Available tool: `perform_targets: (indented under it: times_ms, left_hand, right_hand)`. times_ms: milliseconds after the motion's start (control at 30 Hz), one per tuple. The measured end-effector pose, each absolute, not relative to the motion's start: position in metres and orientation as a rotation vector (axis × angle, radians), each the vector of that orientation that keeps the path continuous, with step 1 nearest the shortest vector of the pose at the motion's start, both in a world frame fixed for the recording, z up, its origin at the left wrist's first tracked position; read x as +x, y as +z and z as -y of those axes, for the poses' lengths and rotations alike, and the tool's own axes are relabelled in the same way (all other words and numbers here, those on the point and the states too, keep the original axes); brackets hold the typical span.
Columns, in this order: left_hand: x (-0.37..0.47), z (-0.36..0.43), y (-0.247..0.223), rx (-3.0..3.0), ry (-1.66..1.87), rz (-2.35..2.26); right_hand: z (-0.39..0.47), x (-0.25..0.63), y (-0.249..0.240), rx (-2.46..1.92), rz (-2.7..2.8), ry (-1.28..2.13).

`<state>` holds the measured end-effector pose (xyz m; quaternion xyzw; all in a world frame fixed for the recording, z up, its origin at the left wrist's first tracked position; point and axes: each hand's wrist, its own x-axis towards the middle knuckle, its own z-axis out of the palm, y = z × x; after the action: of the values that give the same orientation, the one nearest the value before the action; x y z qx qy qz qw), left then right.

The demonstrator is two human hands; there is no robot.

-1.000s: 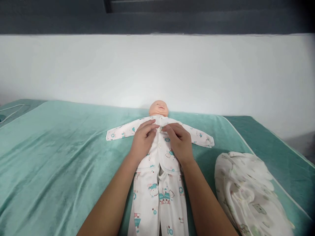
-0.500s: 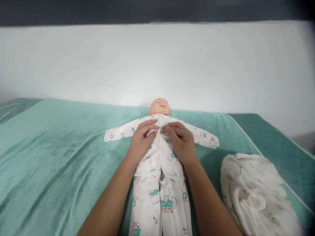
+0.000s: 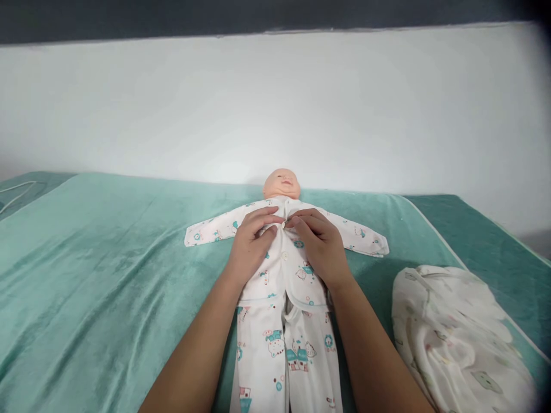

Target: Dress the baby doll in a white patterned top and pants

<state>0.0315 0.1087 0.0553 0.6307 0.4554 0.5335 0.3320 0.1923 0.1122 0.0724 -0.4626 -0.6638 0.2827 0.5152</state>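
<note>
A baby doll (image 3: 282, 183) lies on its back, dressed in a white printed jacket (image 3: 297, 275) and matching trousers (image 3: 269, 355). Both sleeves stretch out sideways. At the chest, my left hand (image 3: 253, 241) pinches the edge of the jacket's front opening between thumb and fingers. Opposite it, my right hand (image 3: 321, 241) grips the other edge, its fingers curled close to a small button (image 3: 283, 225). Another button (image 3: 284, 256) shows lower on the front. My fingertips partly cover the upper chest of the jacket.
A teal sheet (image 3: 107, 275) with some wrinkles covers the bed. To the right lies a bundled white printed cloth (image 3: 456, 332). Behind the doll's head rises a white wall (image 3: 275, 109). A pale cord (image 3: 19, 192) lies at the far left.
The view has shifted slightly, so everything sits a little further right. Both hands stay at the jacket's chest opening, with small finger movements around the button.
</note>
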Motion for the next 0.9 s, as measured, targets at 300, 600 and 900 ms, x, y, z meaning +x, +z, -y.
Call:
perform_targets:
  times_ms: [300,600,900]
  left_hand:
    - [0.031,-0.1072,0.0587,1.697,1.368,-1.178]
    - [0.0318,-0.1074,0.0594,1.697,1.363,-1.2]
    - [0.0335,-0.1088,0.0576,1.682,1.375,-1.219]
  right_hand:
    - [-0.1125,0.1958,0.0681,-1.132,1.588,0.687]
    - [-0.1152,0.1955,0.0666,-1.121,1.719,0.582]
    - [-0.1131,0.1946,0.0668,-1.13,1.56,0.776]
